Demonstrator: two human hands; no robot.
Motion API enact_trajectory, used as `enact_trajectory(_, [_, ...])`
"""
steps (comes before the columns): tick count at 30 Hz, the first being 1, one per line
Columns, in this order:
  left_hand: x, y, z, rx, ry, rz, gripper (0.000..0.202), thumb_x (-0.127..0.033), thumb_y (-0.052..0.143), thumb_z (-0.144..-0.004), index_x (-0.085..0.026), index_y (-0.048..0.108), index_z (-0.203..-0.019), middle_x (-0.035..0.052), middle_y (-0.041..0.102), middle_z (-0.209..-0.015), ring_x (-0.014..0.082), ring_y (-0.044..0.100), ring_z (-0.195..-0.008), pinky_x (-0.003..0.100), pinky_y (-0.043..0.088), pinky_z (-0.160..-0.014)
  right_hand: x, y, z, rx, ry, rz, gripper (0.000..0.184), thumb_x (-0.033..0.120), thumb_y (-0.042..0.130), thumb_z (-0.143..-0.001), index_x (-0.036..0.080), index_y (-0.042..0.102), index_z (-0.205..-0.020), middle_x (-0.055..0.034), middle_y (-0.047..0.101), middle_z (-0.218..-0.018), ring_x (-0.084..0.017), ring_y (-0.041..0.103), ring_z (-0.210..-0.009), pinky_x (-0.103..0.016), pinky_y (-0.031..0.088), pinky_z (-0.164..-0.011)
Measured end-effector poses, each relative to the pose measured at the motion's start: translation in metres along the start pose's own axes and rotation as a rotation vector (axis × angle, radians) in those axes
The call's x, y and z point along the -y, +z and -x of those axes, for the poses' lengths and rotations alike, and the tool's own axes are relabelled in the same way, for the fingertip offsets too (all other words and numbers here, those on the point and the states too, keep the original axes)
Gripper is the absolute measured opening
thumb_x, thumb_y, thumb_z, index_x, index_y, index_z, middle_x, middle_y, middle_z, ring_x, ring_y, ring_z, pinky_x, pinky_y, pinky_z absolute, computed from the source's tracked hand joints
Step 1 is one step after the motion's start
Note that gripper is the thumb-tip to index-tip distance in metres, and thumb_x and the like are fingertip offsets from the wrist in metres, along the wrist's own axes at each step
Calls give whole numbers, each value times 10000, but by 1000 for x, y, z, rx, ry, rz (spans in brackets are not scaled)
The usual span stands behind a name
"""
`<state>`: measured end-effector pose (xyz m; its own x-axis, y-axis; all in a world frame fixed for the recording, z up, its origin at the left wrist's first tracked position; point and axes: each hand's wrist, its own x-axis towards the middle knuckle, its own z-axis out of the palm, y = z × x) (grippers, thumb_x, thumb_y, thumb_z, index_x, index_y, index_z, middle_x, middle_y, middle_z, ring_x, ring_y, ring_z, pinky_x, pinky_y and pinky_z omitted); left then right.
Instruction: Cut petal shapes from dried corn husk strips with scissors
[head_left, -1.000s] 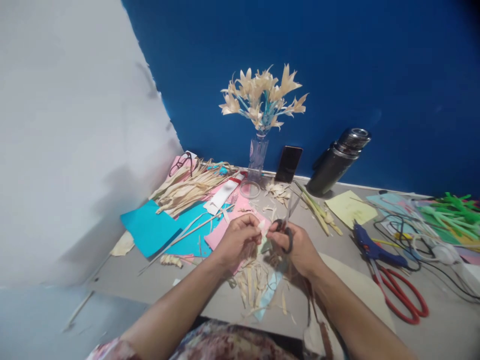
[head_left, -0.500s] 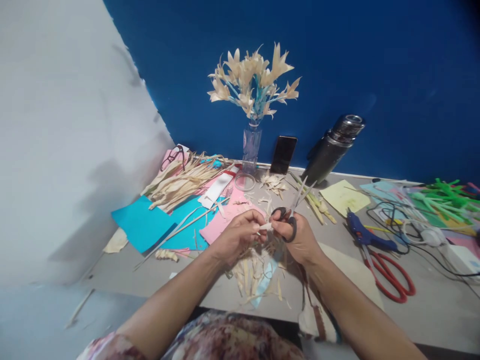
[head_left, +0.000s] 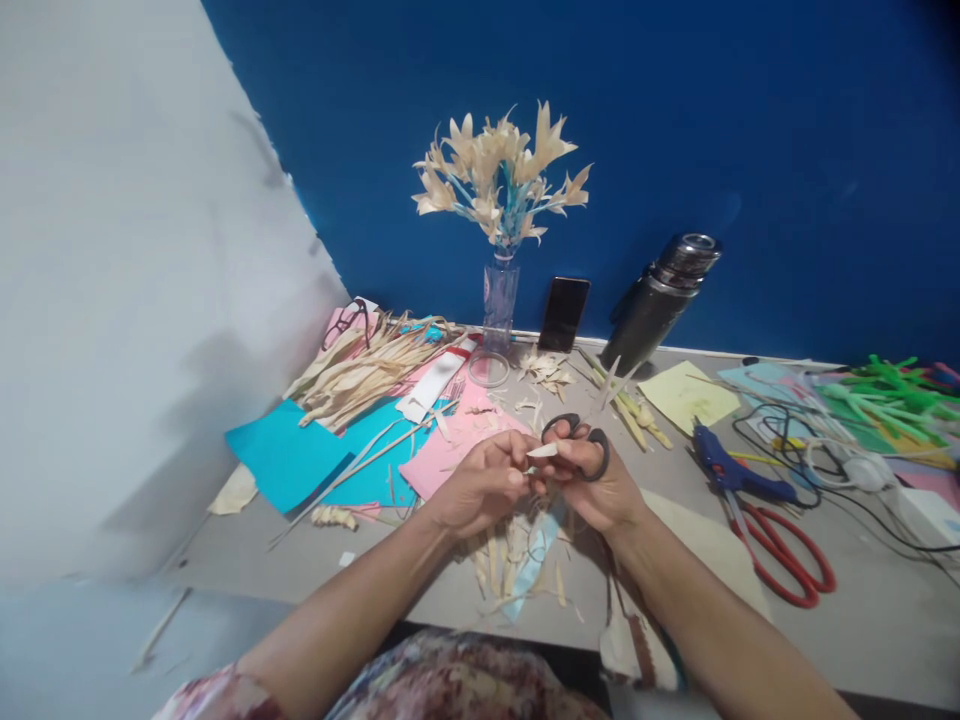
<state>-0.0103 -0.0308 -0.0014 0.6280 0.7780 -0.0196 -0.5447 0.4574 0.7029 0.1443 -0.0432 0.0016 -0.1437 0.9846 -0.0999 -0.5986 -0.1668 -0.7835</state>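
My two hands meet over the middle of the grey table [head_left: 862, 640]. My right hand [head_left: 600, 490] has fingers through the handles of black scissors [head_left: 589, 440], whose blades point up and away. Its thumb and fingers also pinch a small cream strip [head_left: 543, 451]. My left hand [head_left: 484, 480] is closed on the same strip from the left side. Cut cream strips and a pale blue paper piece [head_left: 525, 570] lie on the table just under my hands.
A clear vase of cream flowers [head_left: 499, 190], a phone [head_left: 564, 314] and a dark flask [head_left: 660, 300] stand by the blue wall. Dried leaves [head_left: 360, 365], blue paper [head_left: 289, 455] and pink paper lie left. Blue glue gun [head_left: 731, 470], red scissors [head_left: 787, 560], cables and green stems sit right.
The scissors have tilted, their handles now sitting higher above my right hand. Both hands have stayed together on the small strip. The camera shifted slightly.
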Motion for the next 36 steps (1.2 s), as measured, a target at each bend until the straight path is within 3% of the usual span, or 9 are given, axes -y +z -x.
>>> enact_trajectory(3, [3,-1,-2,-25,10,-5,401,-307,835,-594,-153,615,-892,75,633,-855,194,609,-825,289,463,-725,-2,0,-2,-8,-27,31,268,264,790,-622,182,572,-755,32,545,-612,-112,489,-498,-220,434,-430])
enact_trajectory(7, [10,-6,-5,-123,-13,-53,224,-255,768,-702,-119,601,-761,50,617,-726,115,572,-645,230,426,-641,-10,2,-1,-16,-57,44,241,238,791,-654,174,590,-770,34,549,-607,-111,516,-501,-234,491,-471])
enact_trajectory(12, [5,-12,-5,-1,-2,93,150,-208,715,-717,-118,597,-703,49,582,-737,156,582,-735,267,437,-676,-6,0,-1,6,-5,-78,262,217,806,-619,165,602,-774,31,564,-647,-91,542,-517,-177,456,-453])
enact_trajectory(16, [2,-13,-3,30,-25,198,270,-321,743,-686,-135,626,-843,65,604,-829,194,592,-801,310,455,-704,-3,-3,-2,14,31,-123,260,207,797,-624,174,596,-785,30,573,-645,-101,564,-538,-169,439,-446])
enact_trajectory(18, [4,-12,-3,1,-15,137,357,-372,759,-682,-131,632,-911,82,628,-854,193,601,-791,301,454,-695,-5,-3,-3,23,10,-72,247,225,788,-645,175,591,-786,23,579,-643,-111,560,-525,-195,456,-448])
enact_trajectory(23, [9,-6,-5,-150,-7,-51,151,-190,736,-710,-115,606,-718,45,618,-650,125,582,-618,231,410,-607,-13,3,-2,-3,-60,55,261,245,795,-644,169,579,-770,26,571,-606,-113,537,-494,-220,461,-452])
enact_trajectory(27, [6,-9,-5,-80,-26,21,113,-164,685,-709,-122,591,-661,34,591,-615,130,567,-617,244,413,-611,-9,1,-2,37,-24,99,241,271,771,-640,164,578,-737,23,561,-578,-106,510,-494,-208,405,-456])
enact_trajectory(30, [3,-12,-5,-79,-22,22,99,-161,695,-683,-117,609,-662,32,597,-641,114,538,-607,245,415,-617,-2,-3,-1,27,-63,254,211,271,750,-647,149,610,-747,25,561,-592,-82,452,-480,-205,369,-459])
enact_trajectory(36, [3,-10,-2,-89,-36,-125,154,-207,731,-690,-126,604,-660,29,602,-600,107,534,-567,235,388,-617,1,-4,4,84,-44,401,269,214,770,-649,171,578,-832,3,637,-620,-157,614,-569,-254,465,-566])
